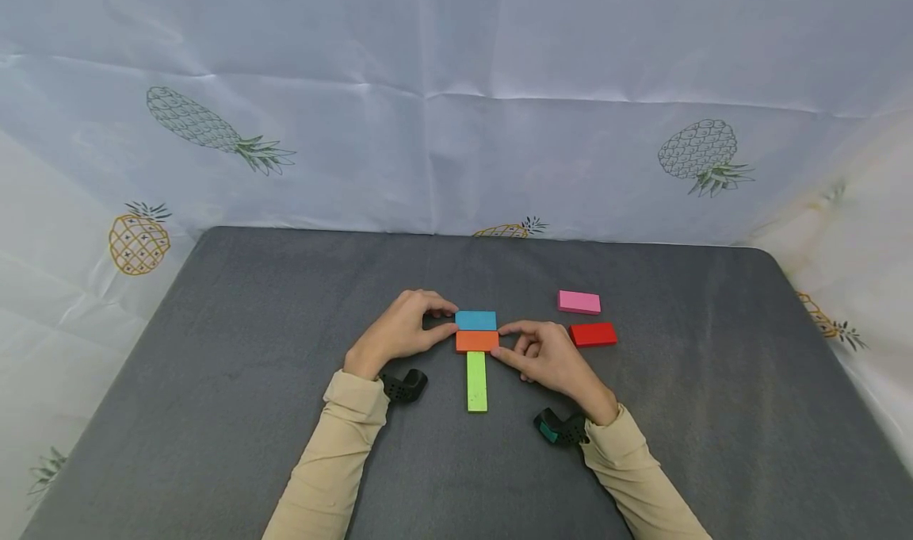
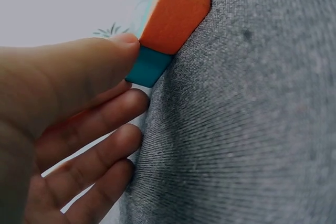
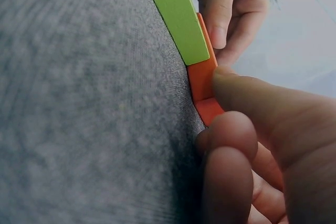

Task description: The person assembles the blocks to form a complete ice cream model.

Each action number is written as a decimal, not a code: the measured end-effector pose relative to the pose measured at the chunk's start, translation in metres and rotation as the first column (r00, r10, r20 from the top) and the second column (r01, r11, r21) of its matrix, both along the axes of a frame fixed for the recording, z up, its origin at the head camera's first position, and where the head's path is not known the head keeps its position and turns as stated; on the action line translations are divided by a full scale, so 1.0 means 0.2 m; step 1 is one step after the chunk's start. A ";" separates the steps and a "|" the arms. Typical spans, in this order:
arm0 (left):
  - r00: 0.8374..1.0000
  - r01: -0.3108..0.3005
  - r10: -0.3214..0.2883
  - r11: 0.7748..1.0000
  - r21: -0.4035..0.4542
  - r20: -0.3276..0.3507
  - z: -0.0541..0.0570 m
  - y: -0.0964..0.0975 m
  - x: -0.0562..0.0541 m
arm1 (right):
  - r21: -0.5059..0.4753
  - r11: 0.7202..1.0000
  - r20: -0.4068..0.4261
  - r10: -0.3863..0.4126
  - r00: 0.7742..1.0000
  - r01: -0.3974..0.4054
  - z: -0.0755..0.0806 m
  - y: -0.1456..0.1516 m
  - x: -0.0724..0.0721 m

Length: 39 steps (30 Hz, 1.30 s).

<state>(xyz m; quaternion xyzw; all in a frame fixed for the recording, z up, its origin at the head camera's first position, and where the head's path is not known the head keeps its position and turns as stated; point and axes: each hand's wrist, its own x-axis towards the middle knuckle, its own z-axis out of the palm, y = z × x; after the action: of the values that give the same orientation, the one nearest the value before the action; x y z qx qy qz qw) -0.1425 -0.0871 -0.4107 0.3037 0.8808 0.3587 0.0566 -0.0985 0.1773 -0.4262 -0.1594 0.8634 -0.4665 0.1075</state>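
A blue block (image 1: 475, 320) lies flat on the table, with an orange block (image 1: 478, 342) right along its near side. From the orange block's near side a light green block (image 1: 476, 383) runs lengthwise towards the person. My left hand (image 1: 406, 326) pinches the left end of the blue block, its thumb by the seam with the orange one. In the left wrist view the other fingers (image 2: 105, 150) are spread below the blue end. My right hand (image 1: 545, 356) pinches the orange block's right end between thumb and index finger, while its remaining fingers curl beneath.
A pink block (image 1: 579, 302) and a red block (image 1: 593, 335) lie to the right, the red one just beyond my right hand. Dark grey cloth covers the table (image 1: 250, 350). A pale curtain (image 1: 428, 151) with pineapple prints hangs behind it.
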 end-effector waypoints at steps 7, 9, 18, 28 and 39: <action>1.000 -0.006 0.006 1.000 0.014 -0.009 -0.02 0.00 0.00 | 0.002 1.000 0.013 -0.002 1.000 0.002 0.00 0.00 0.00; 1.000 -0.011 0.011 1.000 0.017 -0.009 -0.02 0.00 0.00 | 0.003 1.000 0.014 -0.004 1.000 0.004 0.00 0.00 0.00; 0.998 -0.056 0.055 0.997 0.050 0.009 -0.03 0.01 0.01 | 0.000 1.000 0.002 -0.004 1.000 0.004 -0.01 0.00 0.00; 0.996 -0.082 0.078 0.989 0.122 0.031 -0.06 0.01 0.00 | 0.001 1.000 -0.008 -0.006 1.000 0.006 0.00 0.00 0.00; 0.996 -0.087 0.088 0.981 0.174 0.002 -0.11 0.00 -0.01 | 0.007 1.000 -0.001 -0.005 1.000 0.005 0.00 0.00 0.00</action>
<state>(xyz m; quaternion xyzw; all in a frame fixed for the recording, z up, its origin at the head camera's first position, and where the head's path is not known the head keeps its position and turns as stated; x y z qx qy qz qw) -0.1436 -0.0868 -0.4333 0.2695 0.8588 0.4356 0.0116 -0.0989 0.1768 -0.4255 -0.1574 0.8654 -0.4637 0.1064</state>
